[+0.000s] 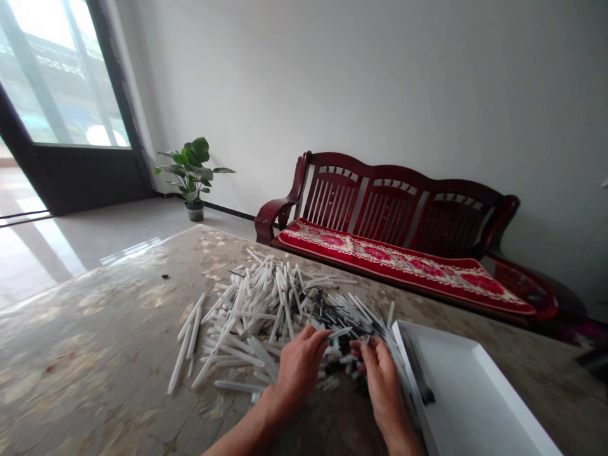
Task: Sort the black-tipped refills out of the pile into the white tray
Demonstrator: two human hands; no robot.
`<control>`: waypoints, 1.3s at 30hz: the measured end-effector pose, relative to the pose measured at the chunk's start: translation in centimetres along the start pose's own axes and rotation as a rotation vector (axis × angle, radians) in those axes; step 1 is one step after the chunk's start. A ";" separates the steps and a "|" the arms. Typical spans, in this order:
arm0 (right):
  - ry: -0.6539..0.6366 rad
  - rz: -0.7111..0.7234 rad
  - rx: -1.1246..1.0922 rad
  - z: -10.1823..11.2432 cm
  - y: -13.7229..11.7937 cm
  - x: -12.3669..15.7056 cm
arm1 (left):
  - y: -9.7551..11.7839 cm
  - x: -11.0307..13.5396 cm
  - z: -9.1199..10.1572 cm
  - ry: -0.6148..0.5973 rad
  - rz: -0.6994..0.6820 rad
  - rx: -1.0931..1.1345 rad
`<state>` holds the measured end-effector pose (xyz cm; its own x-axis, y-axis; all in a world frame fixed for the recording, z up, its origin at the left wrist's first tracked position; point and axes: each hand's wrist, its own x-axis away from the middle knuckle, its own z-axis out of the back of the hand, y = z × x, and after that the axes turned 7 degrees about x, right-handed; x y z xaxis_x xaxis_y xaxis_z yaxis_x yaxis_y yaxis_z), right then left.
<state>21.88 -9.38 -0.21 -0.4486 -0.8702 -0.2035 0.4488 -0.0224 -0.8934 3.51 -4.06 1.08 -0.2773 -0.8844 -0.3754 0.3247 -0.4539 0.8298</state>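
Observation:
My left hand (300, 362) pinches a slim, pale pen part (340, 332) with its pointed end toward the right. Close beside it, my right hand (380, 373) has its fingers closed on a small grey piece (365, 340), perhaps a pen cap. The two parts are apart. Behind and left of my hands lies a heap of white pen barrels (256, 304). Thin dark rods (332, 309), which look like pen refills, lie at the heap's right side. Small black and clear pieces (335, 367) are partly hidden between and under my hands.
A shallow white tray (494, 354) stands at the right, with several slim dark pens (420, 373) along its left side. Everything lies on a patterned tablecloth (95, 354). Beyond it are a red wooden bench (380, 196), a potted plant (192, 171) and a glass door (71, 76).

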 end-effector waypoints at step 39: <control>-0.287 -0.034 0.123 3.2 -3.2 -0.2 | 0.2 0.8 -0.4 -0.049 -0.448 -0.325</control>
<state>23.03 -10.69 3.95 -0.2366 -0.9709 -0.0372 0.5349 -0.0982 -0.8392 3.70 -4.90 0.80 -0.4913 -0.5950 -0.6361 0.4255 -0.8012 0.4207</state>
